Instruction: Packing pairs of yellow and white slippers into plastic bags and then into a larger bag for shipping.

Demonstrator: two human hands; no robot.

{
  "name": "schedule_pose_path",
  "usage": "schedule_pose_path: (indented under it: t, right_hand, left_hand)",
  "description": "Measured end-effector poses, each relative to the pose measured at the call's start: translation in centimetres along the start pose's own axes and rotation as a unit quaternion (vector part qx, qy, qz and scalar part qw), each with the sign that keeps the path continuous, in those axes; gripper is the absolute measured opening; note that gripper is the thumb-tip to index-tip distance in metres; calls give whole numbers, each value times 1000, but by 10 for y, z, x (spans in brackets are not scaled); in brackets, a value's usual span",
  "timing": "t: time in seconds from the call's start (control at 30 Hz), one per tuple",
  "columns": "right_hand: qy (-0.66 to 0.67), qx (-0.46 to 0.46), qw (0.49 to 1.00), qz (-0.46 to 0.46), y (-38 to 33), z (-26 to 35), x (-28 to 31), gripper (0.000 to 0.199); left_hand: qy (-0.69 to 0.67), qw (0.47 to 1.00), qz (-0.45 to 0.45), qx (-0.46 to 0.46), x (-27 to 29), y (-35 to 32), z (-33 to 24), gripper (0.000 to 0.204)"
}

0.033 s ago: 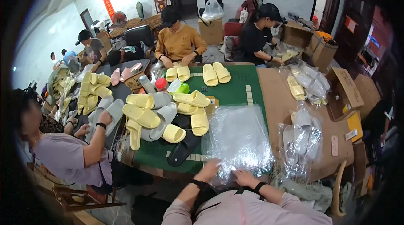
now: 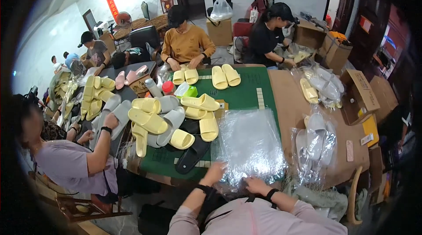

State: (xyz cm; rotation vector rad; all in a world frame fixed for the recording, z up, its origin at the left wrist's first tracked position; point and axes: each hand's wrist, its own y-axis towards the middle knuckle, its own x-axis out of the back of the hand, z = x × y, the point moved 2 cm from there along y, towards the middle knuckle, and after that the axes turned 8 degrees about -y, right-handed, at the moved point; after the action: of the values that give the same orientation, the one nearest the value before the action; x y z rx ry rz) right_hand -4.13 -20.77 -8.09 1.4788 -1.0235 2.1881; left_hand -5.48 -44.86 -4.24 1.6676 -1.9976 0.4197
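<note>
A stack of clear plastic bags [image 2: 250,140] lies flat on the green table mat in front of me, shining under the light. My left hand [image 2: 214,173] is at its near left corner, fingers curled on the plastic. At the near edge my right hand [image 2: 258,186] pinches the film of a bag. Loose plastic folds hang between my hands by the table edge. Left of the bags sits a black slipper [image 2: 192,153], with a pile of yellow slippers [image 2: 148,120] and grey slippers [image 2: 171,125] behind it.
On the right, bagged grey slippers [image 2: 315,140] rest on brown cardboard [image 2: 283,103], near an open carton [image 2: 358,96]. Two yellow slippers [image 2: 226,76] lie at the far edge. A co-worker [image 2: 72,158] handles grey slippers at my left; others work across the table.
My left hand has shifted slightly away from me and to the left over the bags. The right hand stays nearly in place.
</note>
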Motion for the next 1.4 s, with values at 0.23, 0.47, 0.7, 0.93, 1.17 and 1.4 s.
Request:
schedule_pose_path:
  t: [0.23,0.47,0.7,0.93,1.17,1.4]
  right_hand:
    - [-24,-36,996,74,14,20,-9,58]
    - [-27,-84,994,58,12,26,-10,58]
    - [-23,-110,991,78,11,30,-16,66]
    - [-4,-109,989,97,8,29,-27,72]
    - [9,-91,991,98,7,31,-22,73]
    - [-8,-71,989,132,2,25,-16,73]
  left_hand:
    - [176,947,-269,11,170,30,36,27]
    - [270,908,-292,132,245,39,55,42]
    - [367,821,-290,328,305,35,105,71]
    - [297,828,-334,339,294,37,125,32]
    - [80,827,-543,121,261,43,70,24]
    - [-118,873,-456,128,221,65,-86,21]
